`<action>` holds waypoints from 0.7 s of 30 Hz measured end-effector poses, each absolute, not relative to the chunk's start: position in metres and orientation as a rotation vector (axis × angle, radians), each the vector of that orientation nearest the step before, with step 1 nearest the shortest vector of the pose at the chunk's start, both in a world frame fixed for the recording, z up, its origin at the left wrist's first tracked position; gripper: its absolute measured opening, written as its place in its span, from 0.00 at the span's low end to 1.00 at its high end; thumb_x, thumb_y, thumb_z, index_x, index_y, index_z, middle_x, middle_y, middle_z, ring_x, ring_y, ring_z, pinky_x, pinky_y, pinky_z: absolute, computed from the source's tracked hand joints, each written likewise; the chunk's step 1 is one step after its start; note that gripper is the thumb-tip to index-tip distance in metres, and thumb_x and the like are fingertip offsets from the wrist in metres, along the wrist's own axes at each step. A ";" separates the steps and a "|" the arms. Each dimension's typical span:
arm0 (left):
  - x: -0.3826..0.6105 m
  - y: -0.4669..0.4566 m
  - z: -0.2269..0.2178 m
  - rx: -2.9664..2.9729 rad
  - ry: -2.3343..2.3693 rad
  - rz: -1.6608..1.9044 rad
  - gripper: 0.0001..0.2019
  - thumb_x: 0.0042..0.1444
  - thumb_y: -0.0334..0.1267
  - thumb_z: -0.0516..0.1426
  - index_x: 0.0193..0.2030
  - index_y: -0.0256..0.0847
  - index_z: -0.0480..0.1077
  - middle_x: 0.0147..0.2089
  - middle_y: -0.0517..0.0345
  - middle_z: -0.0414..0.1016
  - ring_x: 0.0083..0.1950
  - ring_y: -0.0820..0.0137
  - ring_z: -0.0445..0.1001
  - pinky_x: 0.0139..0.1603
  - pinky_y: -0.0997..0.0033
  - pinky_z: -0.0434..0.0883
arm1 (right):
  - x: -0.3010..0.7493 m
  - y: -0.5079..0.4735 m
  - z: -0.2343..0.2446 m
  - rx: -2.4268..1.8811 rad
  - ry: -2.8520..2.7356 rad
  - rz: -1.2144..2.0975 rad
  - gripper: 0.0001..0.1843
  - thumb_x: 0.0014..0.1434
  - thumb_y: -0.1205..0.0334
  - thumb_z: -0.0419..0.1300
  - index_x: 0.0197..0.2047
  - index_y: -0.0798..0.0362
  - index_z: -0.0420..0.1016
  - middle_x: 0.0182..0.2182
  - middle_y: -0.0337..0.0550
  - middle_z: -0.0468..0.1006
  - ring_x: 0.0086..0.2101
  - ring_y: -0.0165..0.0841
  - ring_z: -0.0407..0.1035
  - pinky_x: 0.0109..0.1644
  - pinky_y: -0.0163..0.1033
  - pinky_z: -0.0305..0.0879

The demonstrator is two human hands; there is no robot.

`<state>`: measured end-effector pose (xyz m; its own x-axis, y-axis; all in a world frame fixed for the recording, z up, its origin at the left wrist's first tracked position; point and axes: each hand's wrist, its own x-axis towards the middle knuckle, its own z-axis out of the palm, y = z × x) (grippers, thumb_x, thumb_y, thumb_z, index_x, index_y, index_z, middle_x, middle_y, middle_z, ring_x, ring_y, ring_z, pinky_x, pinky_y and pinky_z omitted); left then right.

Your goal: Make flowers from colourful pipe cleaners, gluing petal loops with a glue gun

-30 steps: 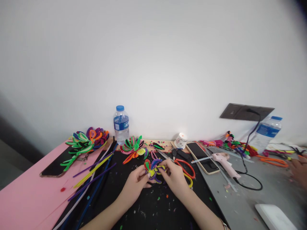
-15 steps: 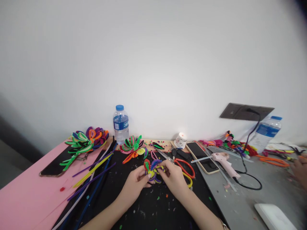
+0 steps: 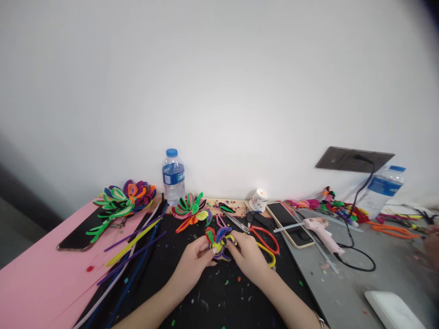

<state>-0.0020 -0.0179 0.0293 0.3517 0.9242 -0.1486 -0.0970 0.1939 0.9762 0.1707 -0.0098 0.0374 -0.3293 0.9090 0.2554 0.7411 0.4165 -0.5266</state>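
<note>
Both my hands meet over the black mat [image 3: 212, 297] at the table's middle. My left hand [image 3: 194, 262] pinches a small pipe-cleaner flower [image 3: 217, 241] with red, blue, yellow and purple loops. My right hand [image 3: 248, 256] has its fingers closed on the flower's right side, touching a yellow loop. Red-handled scissors [image 3: 264, 237] lie just right of my right hand. A finished pink, green and orange flower [image 3: 190, 209] lies just behind my hands.
Loose pipe cleaners [image 3: 132, 249] lie left on the mat, with a phone [image 3: 80, 235] and more flowers [image 3: 125, 198] on pink paper. A water bottle [image 3: 173, 176] stands at the wall. Right: another phone [image 3: 290, 224], a pink glue gun [image 3: 320, 233], its cable, another person's hand [image 3: 432, 244].
My hands have stayed on the small flower, with only slight finger shifts. The other person's hand at the far right has drawn back toward the edge.
</note>
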 end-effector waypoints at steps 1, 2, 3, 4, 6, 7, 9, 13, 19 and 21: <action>-0.002 -0.018 0.029 1.134 0.938 0.891 0.19 0.52 0.42 0.58 0.50 0.39 0.69 0.48 0.52 0.76 0.46 0.63 0.73 0.38 0.71 0.72 | 0.171 -0.010 0.037 -1.396 -2.175 0.416 0.09 0.61 0.66 0.48 0.28 0.52 0.59 0.24 0.38 0.69 0.26 0.30 0.64 0.30 0.33 0.54; -0.002 -0.017 0.029 1.133 0.939 0.892 0.19 0.52 0.41 0.59 0.50 0.39 0.69 0.48 0.52 0.76 0.47 0.63 0.73 0.38 0.70 0.72 | 0.171 -0.010 0.036 -1.397 -2.186 0.397 0.09 0.61 0.66 0.48 0.28 0.52 0.59 0.25 0.38 0.69 0.26 0.31 0.64 0.30 0.33 0.54; -0.002 -0.017 0.029 1.131 0.942 0.893 0.19 0.51 0.41 0.59 0.50 0.39 0.69 0.48 0.52 0.76 0.47 0.62 0.73 0.39 0.70 0.72 | 0.171 -0.010 0.036 -1.397 -2.196 0.378 0.09 0.61 0.66 0.48 0.28 0.52 0.59 0.25 0.38 0.69 0.26 0.31 0.64 0.30 0.33 0.54; -0.002 -0.017 0.029 1.130 0.946 0.892 0.19 0.51 0.41 0.59 0.50 0.39 0.70 0.48 0.52 0.76 0.47 0.62 0.73 0.39 0.69 0.72 | 0.171 -0.010 0.035 -1.397 -2.205 0.360 0.09 0.61 0.66 0.48 0.28 0.52 0.59 0.25 0.38 0.69 0.27 0.31 0.64 0.30 0.32 0.54; -0.002 -0.017 0.030 1.126 0.950 0.891 0.19 0.51 0.41 0.59 0.49 0.39 0.70 0.48 0.52 0.76 0.46 0.62 0.74 0.40 0.68 0.72 | 0.171 -0.011 0.034 -1.398 -2.219 0.322 0.09 0.61 0.67 0.48 0.28 0.52 0.59 0.25 0.38 0.69 0.27 0.31 0.65 0.30 0.32 0.54; -0.002 -0.017 0.030 1.125 0.949 0.890 0.19 0.51 0.42 0.59 0.49 0.39 0.70 0.48 0.52 0.76 0.46 0.62 0.74 0.40 0.67 0.72 | 0.171 -0.011 0.034 -1.399 -2.225 0.304 0.09 0.60 0.67 0.49 0.28 0.52 0.59 0.25 0.38 0.69 0.27 0.31 0.65 0.30 0.32 0.53; -0.002 -0.018 0.030 1.126 0.943 0.890 0.19 0.50 0.42 0.60 0.49 0.39 0.70 0.48 0.52 0.76 0.47 0.61 0.73 0.41 0.67 0.72 | 0.171 -0.012 0.034 -1.398 -2.234 0.279 0.09 0.60 0.67 0.49 0.27 0.52 0.59 0.24 0.38 0.68 0.26 0.31 0.64 0.30 0.32 0.53; -0.002 -0.018 0.030 1.130 0.947 0.888 0.19 0.49 0.42 0.60 0.49 0.39 0.70 0.48 0.51 0.76 0.48 0.60 0.73 0.40 0.67 0.72 | 0.171 -0.012 0.035 -1.389 -2.240 0.270 0.09 0.59 0.68 0.49 0.27 0.52 0.59 0.24 0.38 0.68 0.26 0.30 0.64 0.29 0.32 0.53; -0.002 -0.015 0.025 1.115 0.960 0.899 0.19 0.49 0.43 0.60 0.48 0.39 0.70 0.48 0.51 0.76 0.47 0.60 0.73 0.39 0.67 0.72 | 0.171 -0.012 0.035 -1.402 -2.251 0.257 0.08 0.59 0.69 0.50 0.27 0.52 0.60 0.24 0.38 0.68 0.26 0.30 0.64 0.29 0.32 0.53; -0.002 -0.014 0.023 1.108 0.947 0.905 0.19 0.49 0.43 0.60 0.48 0.39 0.70 0.48 0.51 0.76 0.47 0.60 0.74 0.39 0.67 0.72 | 0.170 -0.012 0.035 -1.404 -2.258 0.254 0.08 0.58 0.69 0.50 0.27 0.52 0.61 0.24 0.38 0.69 0.26 0.30 0.64 0.29 0.32 0.53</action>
